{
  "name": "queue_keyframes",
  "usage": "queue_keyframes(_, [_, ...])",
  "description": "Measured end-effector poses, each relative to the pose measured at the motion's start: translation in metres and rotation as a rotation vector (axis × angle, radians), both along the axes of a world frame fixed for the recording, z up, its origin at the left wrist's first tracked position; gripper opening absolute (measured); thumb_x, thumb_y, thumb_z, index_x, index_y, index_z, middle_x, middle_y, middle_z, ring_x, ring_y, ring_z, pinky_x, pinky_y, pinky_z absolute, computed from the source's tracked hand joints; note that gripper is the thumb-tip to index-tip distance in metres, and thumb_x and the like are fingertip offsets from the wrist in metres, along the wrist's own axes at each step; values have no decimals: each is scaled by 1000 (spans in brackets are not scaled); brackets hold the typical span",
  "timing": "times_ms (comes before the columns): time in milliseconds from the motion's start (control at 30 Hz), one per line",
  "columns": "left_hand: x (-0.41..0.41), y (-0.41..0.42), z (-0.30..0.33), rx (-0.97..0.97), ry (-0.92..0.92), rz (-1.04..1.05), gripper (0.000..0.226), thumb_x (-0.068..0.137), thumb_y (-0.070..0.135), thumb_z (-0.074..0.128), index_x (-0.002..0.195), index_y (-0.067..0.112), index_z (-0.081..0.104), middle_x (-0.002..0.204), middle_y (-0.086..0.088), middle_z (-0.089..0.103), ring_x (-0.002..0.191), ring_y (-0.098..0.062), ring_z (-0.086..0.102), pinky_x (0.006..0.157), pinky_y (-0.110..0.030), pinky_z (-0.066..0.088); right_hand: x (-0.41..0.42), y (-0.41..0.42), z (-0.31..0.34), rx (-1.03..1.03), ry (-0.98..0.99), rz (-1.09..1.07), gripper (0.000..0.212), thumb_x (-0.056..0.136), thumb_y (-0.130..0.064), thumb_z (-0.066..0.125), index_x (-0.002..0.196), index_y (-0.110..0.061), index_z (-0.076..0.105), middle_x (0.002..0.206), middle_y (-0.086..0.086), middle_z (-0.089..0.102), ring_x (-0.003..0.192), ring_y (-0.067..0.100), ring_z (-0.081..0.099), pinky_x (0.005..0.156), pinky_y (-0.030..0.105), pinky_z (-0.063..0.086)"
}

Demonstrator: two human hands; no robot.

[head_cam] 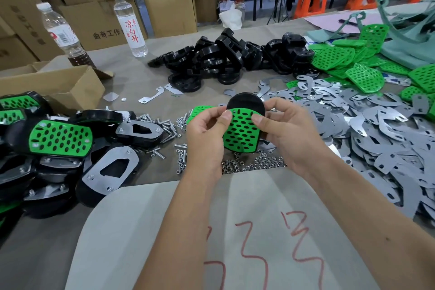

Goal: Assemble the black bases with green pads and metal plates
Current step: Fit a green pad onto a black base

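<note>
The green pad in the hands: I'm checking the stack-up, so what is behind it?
A black base sits behind the green pad, its rounded top showing above and black visible through the holes. Both hands, left and right, pinch the pair. Its rear face is hidden.

Nuts and bolts crowd the table under the hands; finished pieces block the left, metal plates the right
</note>
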State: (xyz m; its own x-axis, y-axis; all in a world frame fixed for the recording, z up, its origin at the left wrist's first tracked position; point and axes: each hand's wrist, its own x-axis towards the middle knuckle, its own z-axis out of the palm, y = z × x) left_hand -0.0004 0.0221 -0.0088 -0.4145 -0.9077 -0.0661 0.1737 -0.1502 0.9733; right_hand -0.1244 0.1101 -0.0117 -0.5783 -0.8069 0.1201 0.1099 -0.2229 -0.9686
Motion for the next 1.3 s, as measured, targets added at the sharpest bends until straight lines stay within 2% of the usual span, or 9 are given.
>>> queue_keyframes(200, [-2, 4, -1, 9, -19, -43, 13, 105, 20, 57, 97, 13, 65, 96, -6, 70, 91, -24, 64, 84, -50, 51, 6, 2, 3, 43, -4, 45, 10, 101, -3, 61, 99, -11, 67, 95, 15, 77, 85, 29, 75, 78, 49, 63])
queue_keyframes(367, [-7, 14, -4, -431, -225, 165, 43, 96, 62, 47, 85, 23, 64, 80, 7, 68, 77, -10, 63, 75, -34, 52, 20, -2, -2, -23, 145, 87, 18, 102, -3, 59, 95, -18, 67, 85, 15, 76, 70, 25, 68, 63, 38, 58])
queue_keyframes(467, [-2, 7, -6, -511, -262, 245, 53, 93, 66, 46, 83, 17, 62, 75, 1, 66, 71, -15, 59, 68, -33, 47, 22, -4, -1, -73, 105, 162, 16, 100, -10, 62, 93, -24, 68, 84, 12, 76, 67, 21, 70, 57, 30, 57])
queue_keyframes(600, [-3, 0, -9, -472, -278, 238, 52, 91, 66, 48, 83, 18, 64, 76, 0, 67, 72, -16, 59, 69, -35, 48, 4, -3, -2, 30, 315, 118, 13, 100, -19, 67, 98, -27, 76, 91, 7, 79, 79, 20, 70, 69, 33, 58])
queue_keyframes(733, [5, -13, -6, -230, -162, 293, 49, 94, 64, 57, 72, 21, 60, 68, 4, 63, 66, -20, 57, 66, -39, 51, -29, 9, 0, 156, 563, -285, 15, 101, -29, 67, 92, -22, 77, 81, -7, 75, 77, 8, 69, 72, 30, 61])
queue_keyframes(833, [15, -27, -3, -90, -76, 408, 53, 100, 58, 57, 64, 21, 48, 49, 15, 50, 50, -10, 47, 55, -25, 41, -37, 13, -1, 251, 689, -455, 13, 99, -26, 68, 89, -23, 76, 77, -12, 73, 73, 5, 67, 69, 22, 54])
queue_keyframes(1067, [31, -37, 5, 254, 32, 588, 55, 100, 69, 43, 76, 22, 55, 56, 11, 63, 51, -10, 63, 64, -31, 55, 4, 0, -6, 221, 1091, -165, 8, 95, -23, 73, 96, -15, 77, 91, -6, 73, 96, 22, 60, 87, 34, 43])
queue_keyframes(1200, [18, -28, 4, 132, -16, 575, 63, 102, 67, 40, 62, 20, 50, 42, 12, 54, 45, -14, 56, 63, -38, 54, 35, -5, -3, 96, 988, 30, 26, 96, -38, 65, 88, -15, 74, 80, -9, 67, 80, 5, 55, 73, 19, 38])
queue_keyframes(1300, [7, -21, 1, 102, -36, 581, 67, 101, 70, 38, 61, 17, 47, 40, 11, 54, 42, -13, 55, 59, -36, 51, 53, -7, -2, 60, 961, 105, 34, 95, -35, 64, 70, -18, 49, 64, -10, 45, 65, 1, 43, 63, 18, 33])
